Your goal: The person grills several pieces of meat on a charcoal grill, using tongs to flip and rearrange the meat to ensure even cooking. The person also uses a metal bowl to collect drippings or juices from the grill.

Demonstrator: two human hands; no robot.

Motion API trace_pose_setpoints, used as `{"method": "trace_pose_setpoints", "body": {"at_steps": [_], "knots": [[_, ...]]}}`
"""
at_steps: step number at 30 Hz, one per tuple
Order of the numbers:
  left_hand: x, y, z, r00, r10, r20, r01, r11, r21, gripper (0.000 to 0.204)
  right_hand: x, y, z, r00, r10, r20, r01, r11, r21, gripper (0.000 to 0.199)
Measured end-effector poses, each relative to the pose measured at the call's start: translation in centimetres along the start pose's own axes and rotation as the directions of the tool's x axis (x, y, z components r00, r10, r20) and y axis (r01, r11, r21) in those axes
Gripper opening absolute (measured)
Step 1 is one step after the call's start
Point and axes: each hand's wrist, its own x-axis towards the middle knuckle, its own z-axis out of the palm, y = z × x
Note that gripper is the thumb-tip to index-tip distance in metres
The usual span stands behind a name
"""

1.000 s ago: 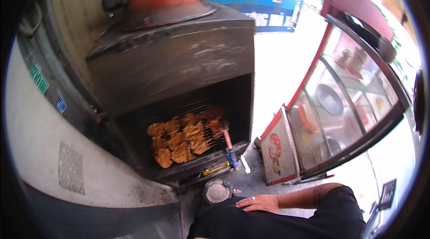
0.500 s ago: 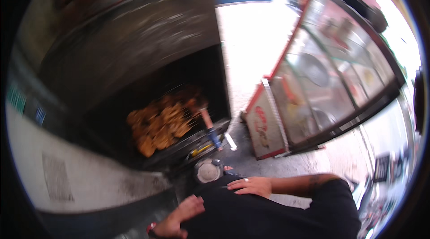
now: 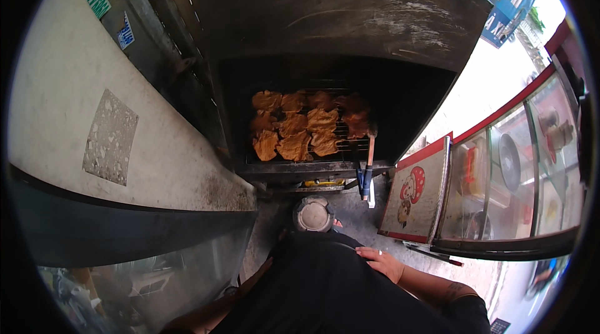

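Note:
My right hand [image 3: 382, 264] lies on the front of my black shirt, fingers stretched out flat, a ring on one finger, holding nothing. At my other side, my left hand [image 3: 257, 273] rests against the shirt; its fingers lie along the cloth and part of it is hidden. Ahead of me, flat browned pieces of meat [image 3: 294, 124] are spread in rows on a wire rack inside a dark hooded grill [image 3: 337, 27]. A wooden-handled tool with blue wrapping [image 3: 365, 177] leans at the grill's front right edge. Neither hand touches the grill or tool.
A round grey lid-like object [image 3: 314, 215] stands between me and the grill. Something yellow [image 3: 322, 182] sits under the grill's front edge. On the right is a red-framed glass display case [image 3: 494, 171]; a white wall panel [image 3: 62, 102] runs along the left.
My view has turned and levelled to face the grill squarely. My left hand, earlier held out with fingers apart, has drawn back against my side. My right hand stays on the shirt.

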Motion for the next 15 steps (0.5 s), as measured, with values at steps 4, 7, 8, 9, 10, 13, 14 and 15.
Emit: {"method": "trace_pose_setpoints", "body": {"at_steps": [4, 7, 8, 9, 10, 13, 14, 15], "knots": [[0.7, -0.5, 0.2, 0.999, 0.043, -0.003, -0.043, 0.996, -0.074, 0.069, 1.0, -0.1, -0.4, 1.0, 0.004, 0.017, -0.005, 1.0, 0.024, 0.064], [1.5, -1.0, 0.9, 0.998, 0.069, -0.016, -0.07, 0.99, -0.126, 0.069, 0.4, 1.0, -0.3, 0.998, 0.01, 0.062, -0.01, 1.0, 0.002, 0.064], [0.9, -1.8, 1.0, 0.997, 0.079, -0.02, -0.081, 0.986, -0.144, 0.069, 0.4, 1.0, -0.3, 0.998, 0.01, 0.064, -0.01, 1.0, 0.009, 0.065], [1.1, -2.1, 1.0, 0.995, 0.092, -0.027, -0.096, 0.983, -0.159, 0.07, 0.8, 1.0, -0.5, 0.998, 0.006, 0.066, -0.007, 1.0, 0.012, 0.065], [1.3, -2.4, 1.1, 0.994, 0.106, -0.035, -0.111, 0.978, -0.175, 0.07, 1.0, 1.1, -0.6, 0.998, 0.003, 0.068, -0.004, 1.0, 0.015, 0.066], [0.8, -3.9, 1.6, 0.988, 0.142, -0.065, -0.153, 0.963, -0.224, 0.07, 1.1, 1.5, -0.4, 0.999, -0.02, 0.04, 0.019, 0.999, 0.037, 0.066], [-0.5, -5.1, 1.9, 0.985, 0.149, -0.086, -0.166, 0.956, -0.242, 0.071, 1.8, 1.5, -1.6, 0.989, -0.031, 0.147, 0.039, 0.998, -0.047, 0.064], [-0.7, -5.6, 2.7, 0.981, 0.157, -0.113, -0.182, 0.949, -0.259, 0.071, 3.2, 1.2, -3.6, 0.966, -0.039, 0.254, 0.074, 0.989, -0.128, 0.063]]}}
